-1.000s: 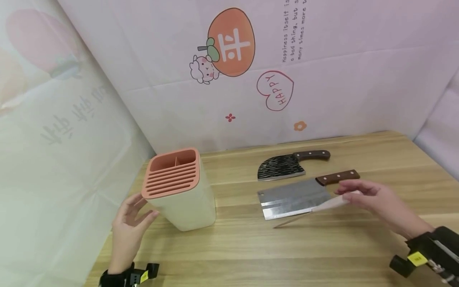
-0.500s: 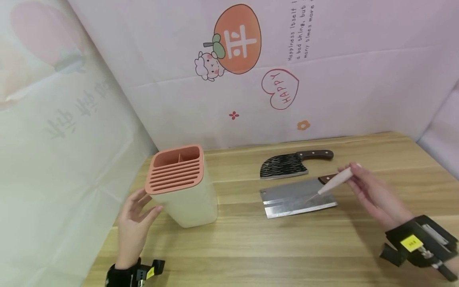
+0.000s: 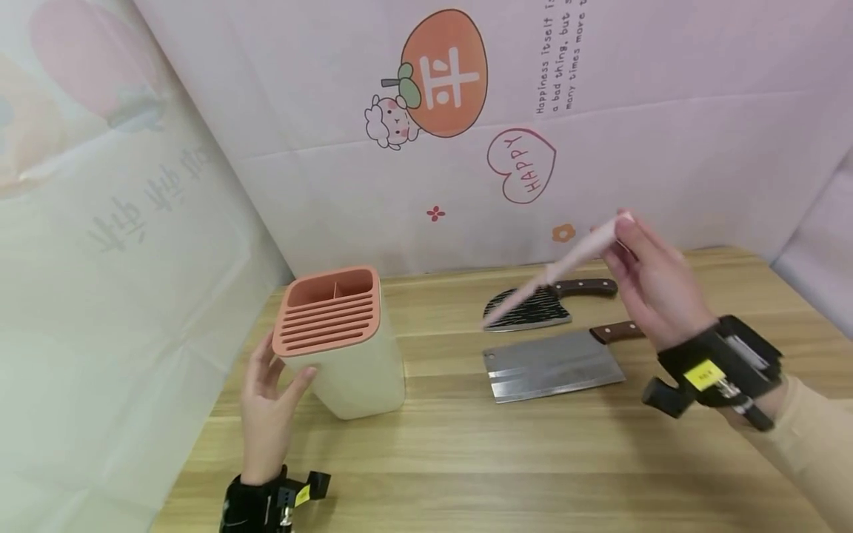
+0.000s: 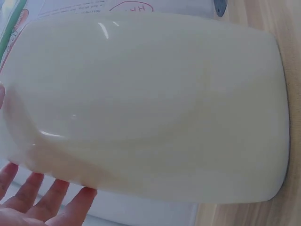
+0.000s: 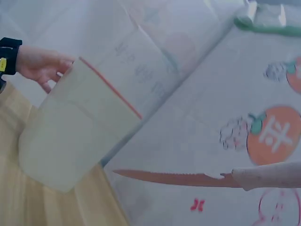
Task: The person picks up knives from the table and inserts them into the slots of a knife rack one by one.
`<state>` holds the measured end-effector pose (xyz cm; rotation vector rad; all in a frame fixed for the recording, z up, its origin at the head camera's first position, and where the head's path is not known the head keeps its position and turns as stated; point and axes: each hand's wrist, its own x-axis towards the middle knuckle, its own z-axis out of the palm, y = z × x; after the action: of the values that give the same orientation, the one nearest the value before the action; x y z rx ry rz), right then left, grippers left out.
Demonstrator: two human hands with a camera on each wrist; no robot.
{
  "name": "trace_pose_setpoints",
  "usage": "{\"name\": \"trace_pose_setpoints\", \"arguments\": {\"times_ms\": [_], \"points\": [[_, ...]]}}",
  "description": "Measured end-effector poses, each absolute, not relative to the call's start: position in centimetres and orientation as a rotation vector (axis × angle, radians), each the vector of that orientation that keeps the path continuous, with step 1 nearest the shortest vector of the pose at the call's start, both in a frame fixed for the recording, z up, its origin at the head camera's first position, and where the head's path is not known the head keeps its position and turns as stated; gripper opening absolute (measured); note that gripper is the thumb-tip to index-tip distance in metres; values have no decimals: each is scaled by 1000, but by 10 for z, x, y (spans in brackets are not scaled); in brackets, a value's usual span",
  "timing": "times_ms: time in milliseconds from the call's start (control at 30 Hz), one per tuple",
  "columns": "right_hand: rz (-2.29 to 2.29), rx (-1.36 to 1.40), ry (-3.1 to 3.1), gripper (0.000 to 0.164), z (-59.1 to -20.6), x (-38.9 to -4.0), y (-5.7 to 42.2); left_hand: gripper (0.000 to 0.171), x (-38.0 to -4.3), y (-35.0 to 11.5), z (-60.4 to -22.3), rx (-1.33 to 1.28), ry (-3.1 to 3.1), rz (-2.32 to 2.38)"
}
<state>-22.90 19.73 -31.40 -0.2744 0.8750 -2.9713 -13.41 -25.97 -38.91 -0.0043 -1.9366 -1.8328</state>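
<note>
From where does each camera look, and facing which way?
Head: worn on head, facing forward-down at the knife block; left hand, right hand show.
Left wrist: worn there, facing the knife block's wall; left fingers show.
Right wrist: worn there, facing the pink-bladed knife, knife block beyond; left hand shows.
Head and right wrist share knife block and left hand.

The left hand (image 3: 266, 407) and right hand (image 3: 656, 285) are bare. A wide black band (image 3: 723, 361) circles the right wrist, with a slim grey strip on top, a yellow label (image 3: 704, 375) bearing dark marks, a silvery connector (image 3: 730, 390) ending in a black plug (image 3: 756, 415), and a stubby black block (image 3: 666, 397) jutting left. Nearer, a pale beige sleeve (image 3: 806, 437) covers the right forearm. A matching black cuff (image 3: 249, 507) on the left wrist carries a dark block (image 3: 320, 485) jutting right and a yellow tag (image 3: 303, 494); its metal fitting (image 3: 286, 516) looks silvery, though the view is too small to be sure.
</note>
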Motion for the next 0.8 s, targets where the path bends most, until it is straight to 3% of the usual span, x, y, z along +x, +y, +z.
{"name": "trace_pose_setpoints", "arguments": {"times_ms": [200, 400, 800], "points": [[-3069, -276, 949, 33, -269, -238, 142, 65, -136, -262, -397, -4, -1885, -1759], [-3156, -321, 911, 26, -243, -248, 93, 60, -137, -261, -400, -7, -1879, -1721], [-3002, -514, 1341, 36, -247, -264, 24, 58, -137, -264, -402, -56, -1896, -1691]]}}
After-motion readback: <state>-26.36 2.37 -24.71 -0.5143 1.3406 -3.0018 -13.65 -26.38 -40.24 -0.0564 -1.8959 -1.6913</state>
